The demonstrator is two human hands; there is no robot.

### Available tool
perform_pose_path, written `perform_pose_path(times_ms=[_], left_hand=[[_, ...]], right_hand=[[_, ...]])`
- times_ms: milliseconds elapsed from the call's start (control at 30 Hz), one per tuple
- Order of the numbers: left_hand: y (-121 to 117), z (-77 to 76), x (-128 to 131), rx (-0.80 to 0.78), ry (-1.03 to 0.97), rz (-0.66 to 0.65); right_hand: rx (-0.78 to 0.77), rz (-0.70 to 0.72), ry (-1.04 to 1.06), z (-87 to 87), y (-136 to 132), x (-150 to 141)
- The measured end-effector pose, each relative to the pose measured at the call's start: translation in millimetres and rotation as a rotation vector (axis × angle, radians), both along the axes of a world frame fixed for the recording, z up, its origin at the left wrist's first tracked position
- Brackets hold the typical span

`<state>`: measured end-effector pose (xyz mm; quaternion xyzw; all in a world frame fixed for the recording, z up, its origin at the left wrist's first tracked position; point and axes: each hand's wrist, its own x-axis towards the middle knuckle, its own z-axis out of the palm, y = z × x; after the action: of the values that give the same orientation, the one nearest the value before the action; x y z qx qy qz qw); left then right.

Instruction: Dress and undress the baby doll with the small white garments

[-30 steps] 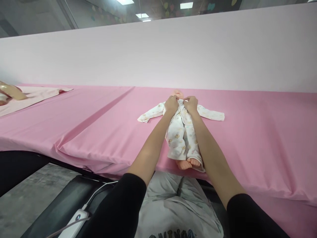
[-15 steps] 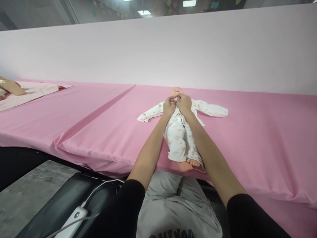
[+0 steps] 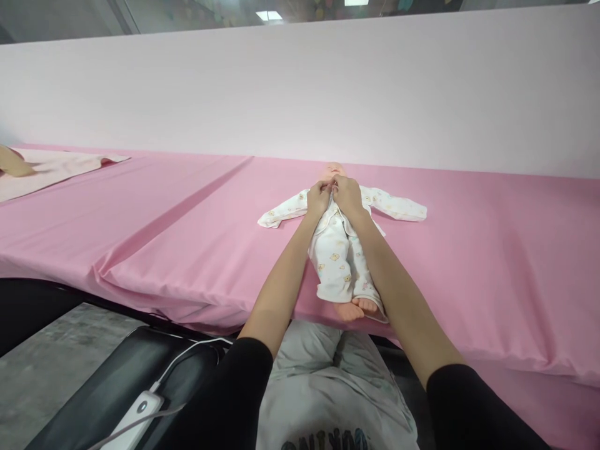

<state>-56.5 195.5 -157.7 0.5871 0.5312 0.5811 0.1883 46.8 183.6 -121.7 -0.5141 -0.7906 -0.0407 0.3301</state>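
A baby doll lies on its back on the pink table cover, feet toward me, head at the far end. It wears a white printed sleepsuit with both sleeves spread out sideways. My left hand and my right hand are closed side by side at the suit's neckline, each pinching an edge of the front opening just under the doll's chin. The two hands touch each other. Their fingertips are hidden behind the knuckles.
A pale pink cloth lies at the far left with another person's hand on it. A pale wall panel backs the table. Below the table's near edge are a black seat and a white device on a cable.
My hands were a little apart at the collar one second ago; they have come together at the middle of the neckline and stayed there. The doll's right sleeve shifted slightly.
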Motion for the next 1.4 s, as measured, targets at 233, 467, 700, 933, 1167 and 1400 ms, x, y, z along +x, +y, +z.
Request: perform_pose_path(times_ms=[233,467,700,933,1167,1400], left_hand=[[2,15.8,5,-0.105,0.126,-0.015],[21,21.8,3,-0.228,0.200,-0.010],[21,22.4,5,-0.250,0.233,0.014],[3,23.8,16,-0.231,0.315,0.160],[2,15.0,13,-0.181,0.314,0.111],[-2,11.4,13,-0.060,0.288,0.049]], right_hand=[[-0.022,-0.055,0.016,-2.3,1,1],[-0.030,-0.049,0.246,-11.9,7,6],[-0.056,-0.067,0.434,-17.0,14,7],[-0.130,-0.065,0.611,-17.2,19,8],[-0.171,-0.065,0.666,-18.8,23,12],[-0.268,-0.020,0.814,-21.5,27,13]])
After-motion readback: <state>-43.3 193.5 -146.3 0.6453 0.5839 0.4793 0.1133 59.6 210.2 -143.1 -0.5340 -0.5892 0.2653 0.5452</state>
